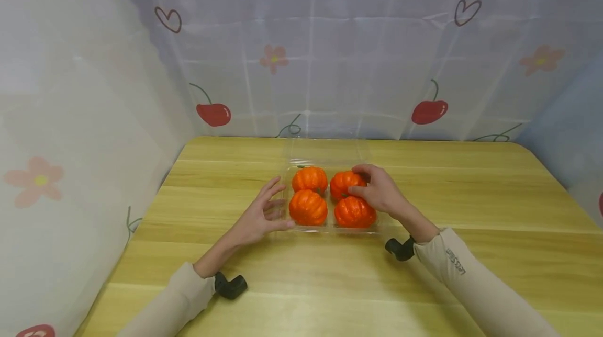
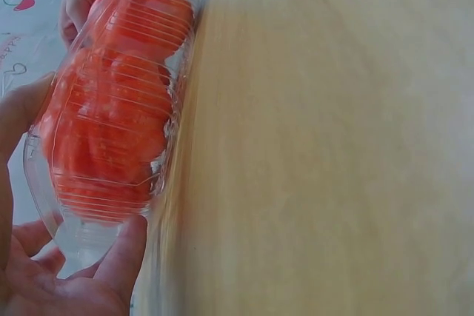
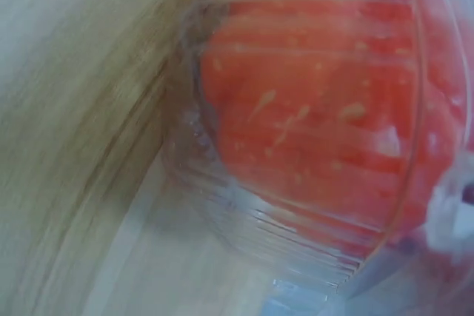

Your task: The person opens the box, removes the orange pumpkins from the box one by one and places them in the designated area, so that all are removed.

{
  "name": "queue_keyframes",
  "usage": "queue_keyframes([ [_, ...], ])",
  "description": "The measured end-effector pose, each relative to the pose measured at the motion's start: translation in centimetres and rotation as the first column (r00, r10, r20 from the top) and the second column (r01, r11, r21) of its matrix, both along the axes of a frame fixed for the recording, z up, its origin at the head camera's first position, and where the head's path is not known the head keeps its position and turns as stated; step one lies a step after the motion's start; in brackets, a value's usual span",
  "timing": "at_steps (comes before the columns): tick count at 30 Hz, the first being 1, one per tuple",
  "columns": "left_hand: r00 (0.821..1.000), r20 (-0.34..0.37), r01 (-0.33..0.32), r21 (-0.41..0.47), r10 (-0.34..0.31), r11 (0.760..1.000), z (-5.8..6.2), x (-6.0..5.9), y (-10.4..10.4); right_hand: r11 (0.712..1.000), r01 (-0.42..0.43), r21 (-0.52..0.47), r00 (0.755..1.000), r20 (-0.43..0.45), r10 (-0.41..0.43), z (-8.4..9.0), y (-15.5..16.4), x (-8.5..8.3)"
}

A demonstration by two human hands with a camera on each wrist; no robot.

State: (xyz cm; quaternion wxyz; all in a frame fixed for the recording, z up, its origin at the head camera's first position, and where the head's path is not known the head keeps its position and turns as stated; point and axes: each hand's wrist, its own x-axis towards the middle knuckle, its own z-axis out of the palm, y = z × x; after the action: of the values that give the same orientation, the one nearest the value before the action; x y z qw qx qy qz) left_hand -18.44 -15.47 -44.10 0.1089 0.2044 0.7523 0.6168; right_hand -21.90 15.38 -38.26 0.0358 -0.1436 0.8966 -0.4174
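A clear plastic tray on the wooden table holds several small orange pumpkins in two rows. My left hand lies against the tray's left side with straight, spread fingers and the thumb along its front edge. My right hand reaches over the right side and its curled fingers and thumb grip the back right pumpkin. In the left wrist view the ribbed tray wall shows with pumpkins behind it, my left thumb below. The right wrist view is filled by a blurred pumpkin behind plastic.
The tray's clear lid lies open toward the back. Cloth with cherries and flowers hangs close behind the table and along its left side. Bare wood stretches to the right and in front of the tray.
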Motion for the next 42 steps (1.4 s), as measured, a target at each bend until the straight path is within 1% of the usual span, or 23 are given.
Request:
queue_keyframes([
  [5, 1.000, 0.008, -0.001, -0.003, 0.001, 1.000, 0.0, 0.1, 0.1, 0.999, -0.008, -0.053, 1.000, 0.019, 0.009, 0.4, 0.2, 0.4],
  [8, 1.000, 0.008, -0.001, -0.010, 0.001, 1.000, 0.1, 0.1, 0.1, 0.996, -0.009, -0.084, 1.000, 0.016, 0.010, 0.5, 0.3, 0.6],
  [12, 1.000, 0.004, 0.002, -0.009, -0.002, 1.000, 0.1, 0.2, 0.1, 0.994, -0.013, -0.112, 1.000, -0.022, 0.011, 0.8, 0.6, 1.0],
  [18, 1.000, 0.001, 0.008, 0.015, -0.008, 1.000, 0.0, 0.2, -0.1, 0.982, -0.048, -0.181, 0.997, -0.075, 0.035, 1.4, 1.0, 1.4],
  [23, 1.000, -0.002, 0.013, 0.009, -0.013, 1.000, 0.1, 0.3, 0.0, 0.969, -0.077, -0.235, 0.995, -0.082, 0.059, 2.2, 1.9, 1.3],
  [27, 1.000, -0.010, 0.012, 0.003, -0.012, 1.000, 0.1, 0.2, 0.0, 0.966, -0.092, -0.242, 0.994, -0.080, 0.074, 2.7, 2.3, 1.4],
  [35, 1.000, 0.004, -0.003, -0.007, 0.003, 1.000, 0.1, 0.1, 0.1, 0.971, -0.068, -0.230, 0.996, -0.068, 0.054, 3.1, 2.4, 1.8],
  [42, 1.000, 0.002, 0.001, 0.008, -0.001, 1.000, -0.1, 0.1, 0.0, 0.965, -0.082, -0.249, 0.993, -0.105, 0.058, 2.9, 2.3, 2.1],
])
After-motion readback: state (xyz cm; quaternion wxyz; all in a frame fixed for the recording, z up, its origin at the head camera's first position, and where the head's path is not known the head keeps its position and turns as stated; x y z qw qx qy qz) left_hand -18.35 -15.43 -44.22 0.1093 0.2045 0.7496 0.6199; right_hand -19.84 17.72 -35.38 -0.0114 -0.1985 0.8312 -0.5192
